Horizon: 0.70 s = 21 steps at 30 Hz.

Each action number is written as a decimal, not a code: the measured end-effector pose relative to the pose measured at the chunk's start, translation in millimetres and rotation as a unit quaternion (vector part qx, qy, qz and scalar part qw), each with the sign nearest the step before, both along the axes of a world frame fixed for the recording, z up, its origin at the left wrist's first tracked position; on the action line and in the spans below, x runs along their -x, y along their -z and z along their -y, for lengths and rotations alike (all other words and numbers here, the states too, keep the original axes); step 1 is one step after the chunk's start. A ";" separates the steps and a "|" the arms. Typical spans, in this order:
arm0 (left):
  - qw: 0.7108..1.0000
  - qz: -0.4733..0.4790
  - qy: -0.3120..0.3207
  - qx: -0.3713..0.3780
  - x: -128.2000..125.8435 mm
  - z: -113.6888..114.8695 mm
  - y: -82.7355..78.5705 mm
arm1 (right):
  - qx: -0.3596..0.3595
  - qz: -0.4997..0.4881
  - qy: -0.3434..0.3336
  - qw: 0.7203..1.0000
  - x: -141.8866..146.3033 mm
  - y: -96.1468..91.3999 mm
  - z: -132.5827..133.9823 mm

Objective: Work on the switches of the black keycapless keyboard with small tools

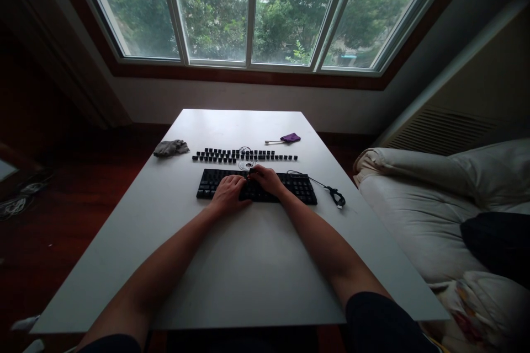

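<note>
A black keyboard lies across the middle of the white table. My left hand rests on its left half, fingers stretched flat towards the middle. Over the upper middle of the keys, my right hand has its fingertips pinched together. Something small and dark shows at those fingertips, too small to name surely. Just behind the keyboard, loose black keycaps stand in two long rows. A thin round wire-like or clear item sits between rows and keyboard, partly hidden by my right hand.
A crumpled grey cloth lies at the table's left edge. Behind the keycaps are a purple cloth and thin white sticks. The keyboard's coiled cable lies to the right. A padded light-coloured seat stands beside the white table.
</note>
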<state>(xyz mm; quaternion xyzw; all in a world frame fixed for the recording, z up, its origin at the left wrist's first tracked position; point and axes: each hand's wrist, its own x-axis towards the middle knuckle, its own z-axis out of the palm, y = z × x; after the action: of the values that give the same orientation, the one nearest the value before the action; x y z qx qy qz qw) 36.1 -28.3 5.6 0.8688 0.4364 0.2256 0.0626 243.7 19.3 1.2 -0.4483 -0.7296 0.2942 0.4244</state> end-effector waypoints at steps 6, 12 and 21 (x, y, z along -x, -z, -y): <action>1.000 0.002 -0.010 0.004 0.8 -0.7 1.1 | -0.018 0.031 0.016 0.999 2.5 4.1 -1.8; 1.000 0.003 -0.015 -0.002 1.2 -1.4 1.2 | -0.036 0.046 0.021 0.998 3.4 4.9 -0.9; 1.000 -0.006 -0.012 -0.009 2.8 -1.7 -0.2 | 0.041 -0.170 0.031 0.984 2.0 2.1 -8.5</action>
<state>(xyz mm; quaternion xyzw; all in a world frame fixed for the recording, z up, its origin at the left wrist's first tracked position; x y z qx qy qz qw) 33.3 -26.6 5.8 0.8653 0.4450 0.2252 0.0499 241.7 27.8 -0.9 -0.4316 -0.6200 0.3825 0.5320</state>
